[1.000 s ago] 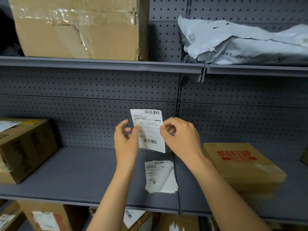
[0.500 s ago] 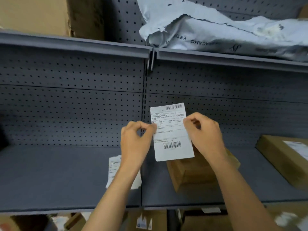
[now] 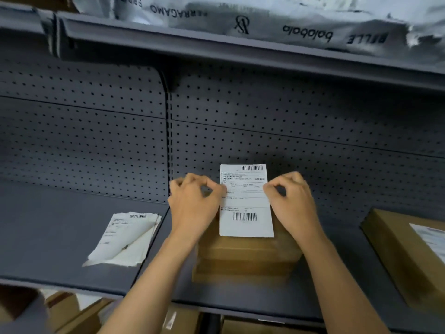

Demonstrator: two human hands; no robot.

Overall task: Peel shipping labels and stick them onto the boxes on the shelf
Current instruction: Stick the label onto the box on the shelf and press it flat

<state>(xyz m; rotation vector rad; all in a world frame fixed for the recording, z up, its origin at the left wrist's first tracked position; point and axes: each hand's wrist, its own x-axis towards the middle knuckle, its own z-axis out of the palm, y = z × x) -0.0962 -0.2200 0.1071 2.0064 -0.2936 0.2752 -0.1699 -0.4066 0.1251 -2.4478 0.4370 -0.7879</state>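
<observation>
A white shipping label (image 3: 245,201) with two barcodes hangs upright between my hands, just above a flat brown cardboard box (image 3: 245,259) on the grey shelf (image 3: 48,237). My left hand (image 3: 195,203) pinches the label's left edge and my right hand (image 3: 292,201) pinches its right edge. The label's lower edge overlaps the box top; I cannot tell whether it touches. A stack of labels and backing sheets (image 3: 125,239) lies on the shelf to the left.
A second brown box (image 3: 404,256) with a label on it sits at the right. Grey plastic mailer bags (image 3: 265,18) fill the upper shelf. More cardboard boxes (image 3: 72,312) stand below the shelf. Perforated panels form the shelf's back wall.
The view has swung right and closer. Both hands carried the label rightward and down, from in front of the back panel to just over the flat brown box.
</observation>
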